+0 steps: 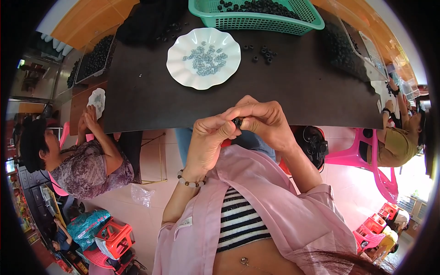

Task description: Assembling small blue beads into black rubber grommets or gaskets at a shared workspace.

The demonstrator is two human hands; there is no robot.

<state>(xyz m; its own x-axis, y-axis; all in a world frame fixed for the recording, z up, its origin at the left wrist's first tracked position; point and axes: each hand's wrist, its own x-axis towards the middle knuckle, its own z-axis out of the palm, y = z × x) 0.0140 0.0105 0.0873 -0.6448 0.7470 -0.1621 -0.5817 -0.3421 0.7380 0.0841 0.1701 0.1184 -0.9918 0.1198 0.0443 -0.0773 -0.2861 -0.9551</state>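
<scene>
Lower centre of frame: pink shirt over a striped top. Just above it, both hands meet at centre frame. Left hand (208, 137), beaded bracelet at the wrist, has thumb and fingertips pinched together on a small black ring part (237, 122). Right hand (263, 120) curls over from the right, its fingers closed on the same part; the hands touch. Beyond them, a dark table (298, 87). On it, upper centre, a white scalloped dish (229, 64) holding small grey-blue pieces. Just right of the dish, a loose scatter of black rings (263, 52). At the top edge, a green mesh basket (256, 22) with more black parts. Far left and far right: other people seated.
</scene>
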